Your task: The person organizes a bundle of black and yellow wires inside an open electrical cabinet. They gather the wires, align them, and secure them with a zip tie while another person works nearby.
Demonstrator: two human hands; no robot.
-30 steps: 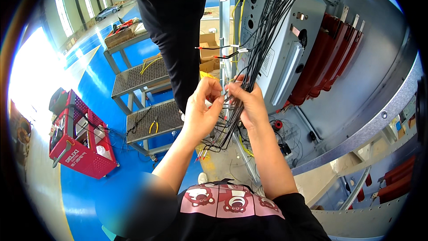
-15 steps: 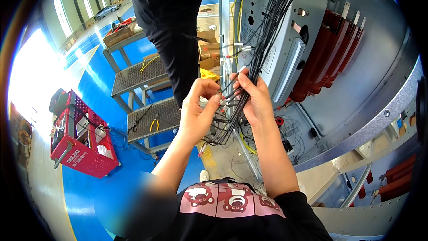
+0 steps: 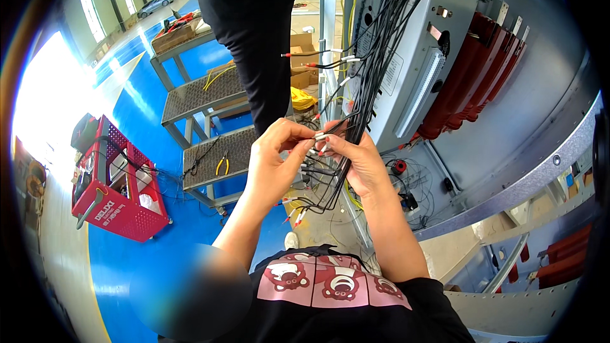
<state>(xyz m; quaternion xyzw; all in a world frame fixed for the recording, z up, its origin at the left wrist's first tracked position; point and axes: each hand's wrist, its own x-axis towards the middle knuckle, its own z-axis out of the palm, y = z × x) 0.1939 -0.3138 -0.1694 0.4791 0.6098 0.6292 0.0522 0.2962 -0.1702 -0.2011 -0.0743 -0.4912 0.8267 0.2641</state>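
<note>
A thick bundle of black wires (image 3: 375,67) hangs down along a grey metal equipment box (image 3: 416,57). Several wires fan out to the left, with white marker sleeves and red tips at their ends. My left hand (image 3: 279,154) pinches a wire end with a white sleeve (image 3: 319,136) between thumb and fingertips. Around the lower part of the bundle my right hand (image 3: 358,160) is closed, its thumb close to the same white sleeve. Below the hands, the loose wire ends curl back to the left, some red-tipped.
Another person in dark trousers (image 3: 251,32) stands on a metal step stand (image 3: 200,101); yellow-handled pliers (image 3: 222,164) lie on its lower step. A red tool cart (image 3: 130,209) is at left. Dark red insulated bars (image 3: 467,82) stand inside the cabinet at right. Wires litter the floor.
My hands have come together at a white-sleeved wire end; the left one pinches it. More red-tipped wires stick out leftward above. The other person's arm has left the top of the view.
</note>
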